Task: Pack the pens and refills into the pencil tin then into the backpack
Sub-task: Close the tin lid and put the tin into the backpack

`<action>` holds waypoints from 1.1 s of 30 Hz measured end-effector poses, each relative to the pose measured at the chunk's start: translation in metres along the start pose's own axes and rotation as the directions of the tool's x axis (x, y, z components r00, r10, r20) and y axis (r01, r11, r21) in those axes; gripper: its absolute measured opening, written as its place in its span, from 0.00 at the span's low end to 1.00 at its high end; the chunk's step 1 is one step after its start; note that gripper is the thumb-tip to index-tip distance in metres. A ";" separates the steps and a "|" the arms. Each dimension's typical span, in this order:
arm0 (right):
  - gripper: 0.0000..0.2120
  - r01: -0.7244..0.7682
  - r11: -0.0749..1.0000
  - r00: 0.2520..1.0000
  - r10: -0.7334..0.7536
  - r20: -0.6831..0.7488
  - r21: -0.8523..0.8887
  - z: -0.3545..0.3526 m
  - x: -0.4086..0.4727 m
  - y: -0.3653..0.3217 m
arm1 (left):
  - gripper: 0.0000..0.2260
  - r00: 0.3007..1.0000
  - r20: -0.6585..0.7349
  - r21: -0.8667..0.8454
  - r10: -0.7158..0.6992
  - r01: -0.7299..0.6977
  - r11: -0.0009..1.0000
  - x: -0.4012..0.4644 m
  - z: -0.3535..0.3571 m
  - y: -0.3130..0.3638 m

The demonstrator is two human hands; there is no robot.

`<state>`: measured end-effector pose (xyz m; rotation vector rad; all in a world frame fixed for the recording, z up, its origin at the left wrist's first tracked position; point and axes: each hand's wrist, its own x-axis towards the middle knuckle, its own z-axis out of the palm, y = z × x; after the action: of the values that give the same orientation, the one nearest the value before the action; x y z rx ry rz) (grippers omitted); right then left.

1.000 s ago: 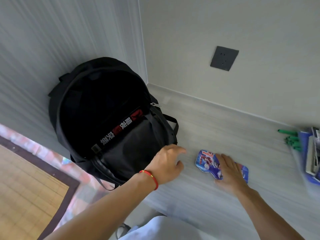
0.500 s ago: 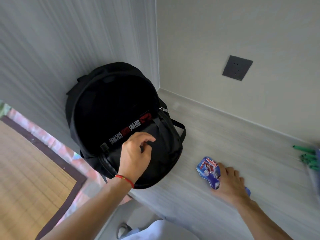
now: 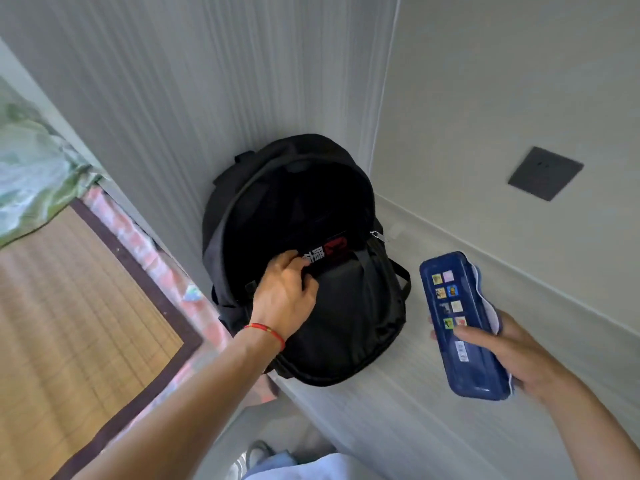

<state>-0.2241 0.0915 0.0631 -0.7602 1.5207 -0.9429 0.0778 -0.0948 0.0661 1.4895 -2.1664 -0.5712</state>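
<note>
Now the right hand point(image 3: 512, 355) grips the long blue metal pencil tin point(image 3: 460, 323) just right of the open black fabric backpack point(image 3: 346, 323), long axis pointing away; left hand point(image 3: 284, 292) pinches the backpack's front rim.

A: What is concealed inside the backpack point(image 3: 346, 323)?
B: Its interior is lost in shadow; no contents can be made out. Part of the printed label at its opening is covered by the fingers of the left hand point(image 3: 282, 294).

A: And beside the backpack?
B: The pencil tin point(image 3: 460, 320) is shut, so whatever it holds is hidden. Its far side and lower corner are masked by the right hand point(image 3: 519, 355), and the small pictures and barcode on its face are too small to be read.

A: What is cut off?
B: Both forearms are cropped by the lower edge. Left of the backpack, the green fabric point(image 3: 31, 174) is blurred and cut by the left edge.
</note>
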 end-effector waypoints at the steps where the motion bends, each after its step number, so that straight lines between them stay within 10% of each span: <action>1: 0.15 0.035 0.994 0.999 -0.033 0.017 -0.107 0.006 0.001 -0.020 | 0.18 0.999 0.039 0.060 -0.034 0.031 0.998 0.007 0.002 -0.001; 7: 0.12 0.258 0.672 0.962 -0.243 0.122 -0.694 0.068 0.024 -0.113 | 0.27 0.980 0.122 0.260 -0.154 0.118 0.958 0.033 0.011 -0.010; 17: 0.16 0.345 0.072 0.832 -0.486 0.269 -0.936 0.161 0.086 -0.172 | 0.26 0.981 0.139 0.312 -0.132 0.083 0.946 0.015 0.011 -0.016; 26: 0.17 0.249 -0.190 0.720 -0.619 0.313 -0.950 0.219 0.145 -0.163 | 0.31 0.980 0.189 0.382 -0.069 -0.009 0.924 -0.005 0.014 -0.017; 33: 0.26 0.275 -0.161 0.881 -0.352 0.315 -0.948 0.230 0.190 -0.149 | 0.32 0.977 0.206 0.379 -0.061 -0.022 0.925 -0.008 0.009 -0.015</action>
<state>-0.0319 -0.1792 0.0953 -2.3683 2.0027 0.1944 0.0859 -0.0916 0.0493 1.7135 -2.5449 -0.3414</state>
